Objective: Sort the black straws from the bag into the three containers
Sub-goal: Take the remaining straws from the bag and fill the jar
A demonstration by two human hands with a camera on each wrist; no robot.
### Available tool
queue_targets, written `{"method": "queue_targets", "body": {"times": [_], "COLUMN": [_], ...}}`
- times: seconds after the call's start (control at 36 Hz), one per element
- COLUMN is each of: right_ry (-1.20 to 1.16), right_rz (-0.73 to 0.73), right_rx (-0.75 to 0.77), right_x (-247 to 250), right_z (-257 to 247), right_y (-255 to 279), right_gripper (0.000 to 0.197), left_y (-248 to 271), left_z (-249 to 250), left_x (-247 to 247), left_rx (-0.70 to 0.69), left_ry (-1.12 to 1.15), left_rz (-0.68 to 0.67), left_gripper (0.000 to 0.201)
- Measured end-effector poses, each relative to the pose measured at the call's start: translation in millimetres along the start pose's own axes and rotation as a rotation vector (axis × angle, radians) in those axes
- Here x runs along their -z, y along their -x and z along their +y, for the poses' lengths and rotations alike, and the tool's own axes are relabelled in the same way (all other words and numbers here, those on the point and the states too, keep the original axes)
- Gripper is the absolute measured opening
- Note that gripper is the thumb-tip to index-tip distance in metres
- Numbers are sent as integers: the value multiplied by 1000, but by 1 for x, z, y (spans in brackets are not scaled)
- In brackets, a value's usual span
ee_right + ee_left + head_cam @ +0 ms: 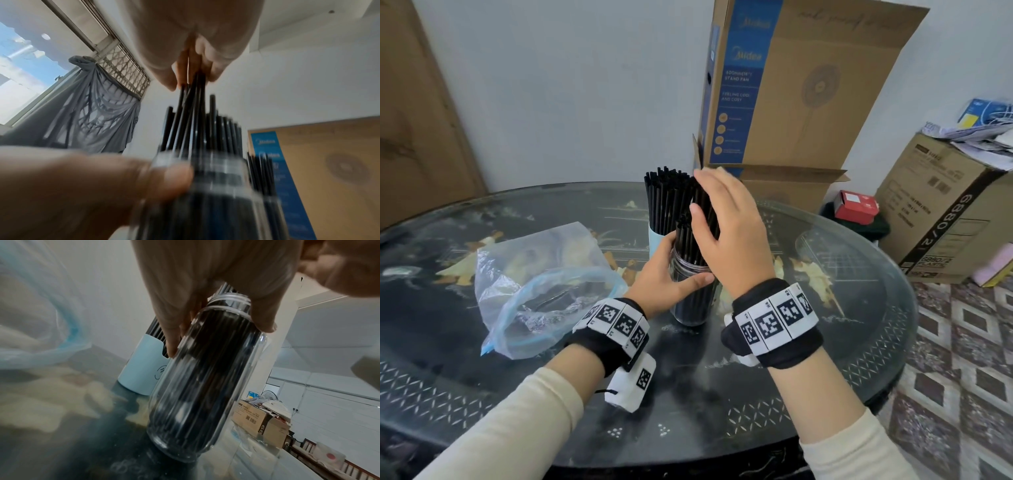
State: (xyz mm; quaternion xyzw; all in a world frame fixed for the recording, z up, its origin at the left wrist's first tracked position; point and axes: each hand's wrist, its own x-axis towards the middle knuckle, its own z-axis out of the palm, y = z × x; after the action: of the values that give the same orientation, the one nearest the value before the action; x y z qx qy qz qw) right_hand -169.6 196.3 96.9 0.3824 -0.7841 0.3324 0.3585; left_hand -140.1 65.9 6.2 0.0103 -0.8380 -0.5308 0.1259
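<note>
A clear ribbed glass jar point(690, 301) point(205, 386) packed with black straws stands on the table. My left hand point(674, 267) grips it just below the neck, thumb in front, fingers point(170, 337) behind. Over its mouth, my right hand point(700, 195) pinches the tops of a few black straws point(193, 100) whose lower ends sit in the jar. Behind it a light blue container point(656, 240) point(141, 368) holds a full bunch of straws point(666, 195). The clear plastic bag point(541, 281) lies open to the left. No third container shows in any view.
The round dark glass-topped table point(825, 342) ends just right of my hands. A tall cardboard fan box point(791, 85) rises behind the jars. A red box point(854, 205) and a large carton point(945, 212) sit on the floor at right.
</note>
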Motion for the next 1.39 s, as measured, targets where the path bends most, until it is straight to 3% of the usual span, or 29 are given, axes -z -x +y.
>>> {"method": "queue_targets", "body": {"times": [0.14, 0.47, 0.67, 0.81, 0.97, 1.25, 1.39], "right_ry": [-14, -53, -49, -42, -7, 28, 3], "right_rz": [-29, 51, -35, -105, -101, 15, -61], "right_rx": [-15, -35, -37, -62, 9, 35, 21], "right_x": [-10, -18, -27, -21, -21, -39, -33], "right_z": [3, 3, 10, 4, 4, 3, 3], "right_y": [10, 31, 57, 48, 51, 63, 60], "right_gripper": [36, 33, 39, 41, 44, 42, 45], "left_y": [-1, -1, 0, 2, -1, -2, -4], "left_z": [0, -3, -2, 4, 1, 0, -1], "left_x": [-2, -5, -5, -4, -1, -1, -1], "left_rx": [-14, -12, -30, -36, -36, -117, -146], "left_ry": [4, 91, 94, 145, 103, 74, 62], "left_rz": [23, 29, 33, 20, 11, 7, -18], "left_gripper": [112, 94, 86, 77, 85, 70, 73]}}
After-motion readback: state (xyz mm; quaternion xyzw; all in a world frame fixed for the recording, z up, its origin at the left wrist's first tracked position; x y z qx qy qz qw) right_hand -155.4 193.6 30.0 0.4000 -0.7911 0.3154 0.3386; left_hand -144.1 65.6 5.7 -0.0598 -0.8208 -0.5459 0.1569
